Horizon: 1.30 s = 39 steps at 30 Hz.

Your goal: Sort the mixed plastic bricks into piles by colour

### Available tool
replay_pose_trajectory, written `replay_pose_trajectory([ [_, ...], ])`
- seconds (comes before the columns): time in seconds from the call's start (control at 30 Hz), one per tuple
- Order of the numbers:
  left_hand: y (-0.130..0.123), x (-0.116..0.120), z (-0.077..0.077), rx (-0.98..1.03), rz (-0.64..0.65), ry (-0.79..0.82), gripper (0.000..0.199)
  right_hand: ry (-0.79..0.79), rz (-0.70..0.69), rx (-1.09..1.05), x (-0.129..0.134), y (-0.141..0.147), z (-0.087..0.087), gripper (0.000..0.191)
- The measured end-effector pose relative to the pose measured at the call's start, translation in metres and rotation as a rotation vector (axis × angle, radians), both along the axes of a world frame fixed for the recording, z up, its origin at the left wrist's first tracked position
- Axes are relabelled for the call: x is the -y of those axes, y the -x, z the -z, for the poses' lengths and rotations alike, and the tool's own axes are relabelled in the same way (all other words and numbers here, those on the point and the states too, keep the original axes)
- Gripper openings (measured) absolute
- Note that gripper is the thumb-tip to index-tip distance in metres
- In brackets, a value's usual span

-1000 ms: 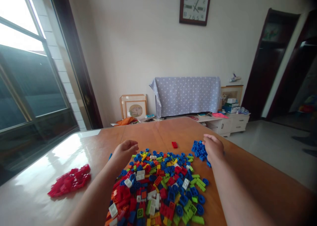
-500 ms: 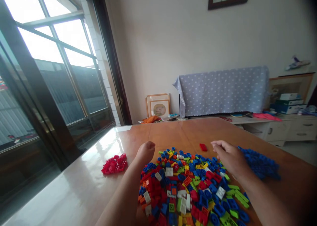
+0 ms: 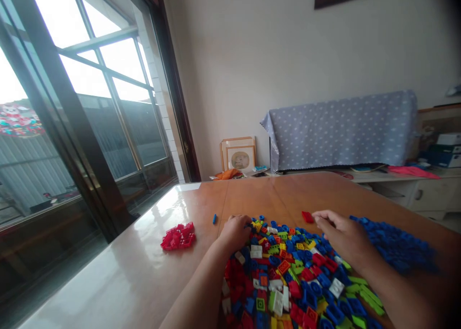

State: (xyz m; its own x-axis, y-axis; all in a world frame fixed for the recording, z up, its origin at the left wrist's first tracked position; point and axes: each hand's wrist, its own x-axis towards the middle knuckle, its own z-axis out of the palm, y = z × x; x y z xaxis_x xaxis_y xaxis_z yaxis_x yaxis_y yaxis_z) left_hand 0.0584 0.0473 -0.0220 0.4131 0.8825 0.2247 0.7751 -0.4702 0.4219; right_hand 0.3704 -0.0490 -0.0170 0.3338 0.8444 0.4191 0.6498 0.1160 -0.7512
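My left hand point(image 3: 236, 231) lies at the far left edge of a heap of mixed toy building bricks point(image 3: 279, 271). Its fingers bend down toward the bricks; the tips are hidden, so I cannot tell whether they grip anything. A small blue brick point(image 3: 214, 219) lies alone on the table to the left of this hand. My right hand point(image 3: 340, 230) is beyond the heap's right side, thumb and fingers pinched together at the right end of a red brick point(image 3: 307, 217). That brick is partly covered by the fingertips.
A group of red bricks point(image 3: 178, 236) lies on the left of the brown table point(image 3: 266, 192). Blue bricks point(image 3: 398, 245) are gathered on the right, beside my right forearm. Beyond the table stand a cloth-covered object point(image 3: 342, 132) and picture frames point(image 3: 239, 153). A window point(image 3: 115, 89) is at left.
The view has turned slightly left. My left hand has moved right to the heap, and the small blue brick now shows beside it. My right hand has come up to the red brick.
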Motion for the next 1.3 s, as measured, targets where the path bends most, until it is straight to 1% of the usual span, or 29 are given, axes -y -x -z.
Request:
replay_pose_trajectory([
  [0.17, -0.001, -0.005, 0.003, 0.011, -0.021, -0.021, 0.034, 0.026, -0.025, 0.028, 0.003, 0.007, -0.003, 0.039],
  [0.27, -0.001, -0.007, 0.002, 0.010, 0.002, -0.018, 0.023, 0.025, -0.049, 0.038, 0.005, 0.013, -0.006, 0.037],
  [0.37, -0.001, -0.008, -0.004, 0.018, 0.011, -0.015, 0.016, -0.020, -0.076, 0.054, 0.007, 0.020, -0.009, 0.034],
  [0.47, -0.004, -0.006, -0.016, 0.053, -0.006, -0.029, 0.021, -0.026, -0.097, 0.055, 0.010, 0.029, -0.013, 0.033],
  [0.57, -0.014, 0.005, -0.034, 0.116, 0.017, -0.001, 0.021, -0.029, -0.155, 0.020, 0.015, 0.039, -0.019, 0.030],
  [0.63, -0.024, 0.018, -0.048, 0.151, 0.098, 0.052, 0.020, 0.010, -0.250, -0.057, 0.020, 0.046, -0.023, 0.031],
  [0.7, -0.036, 0.033, -0.058, 0.199, 0.212, 0.088, 0.023, 0.086, -0.371, -0.162, 0.024, 0.052, -0.025, 0.035],
  [0.8, -0.051, 0.051, -0.065, 0.245, 0.320, 0.069, 0.028, 0.173, -0.514, -0.296, 0.029, 0.058, -0.027, 0.043],
  [0.9, -0.063, 0.062, -0.064, 0.232, 0.341, -0.003, 0.030, 0.183, -0.562, -0.410, 0.030, 0.061, -0.029, 0.043],
  [0.97, -0.068, 0.066, -0.062, 0.229, 0.332, -0.037, 0.030, 0.181, -0.542, -0.485, 0.030, 0.061, -0.030, 0.041],
  [1.07, -0.074, 0.068, -0.060, 0.249, 0.344, -0.030, 0.036, 0.201, -0.509, -0.565, 0.028, 0.058, -0.032, 0.035],
  [1.13, -0.076, 0.067, -0.059, 0.253, 0.354, -0.028, 0.044, 0.188, -0.469, -0.568, 0.025, 0.050, -0.033, 0.029],
  [1.17, -0.075, 0.066, -0.058, 0.248, 0.351, -0.030, 0.048, 0.157, -0.418, -0.551, 0.023, 0.041, -0.034, 0.026],
  [1.2, -0.074, 0.065, -0.058, 0.243, 0.342, -0.036, 0.050, 0.115, -0.338, -0.521, 0.020, 0.030, -0.034, 0.024],
  [1.23, -0.073, 0.063, -0.058, 0.237, 0.331, -0.042, 0.050, 0.056, -0.224, -0.488, 0.017, 0.016, -0.033, 0.025],
  [1.3, -0.068, 0.059, -0.059, 0.226, 0.307, -0.047, 0.047, -0.065, 0.096, -0.404, 0.011, -0.020, -0.030, 0.031],
])
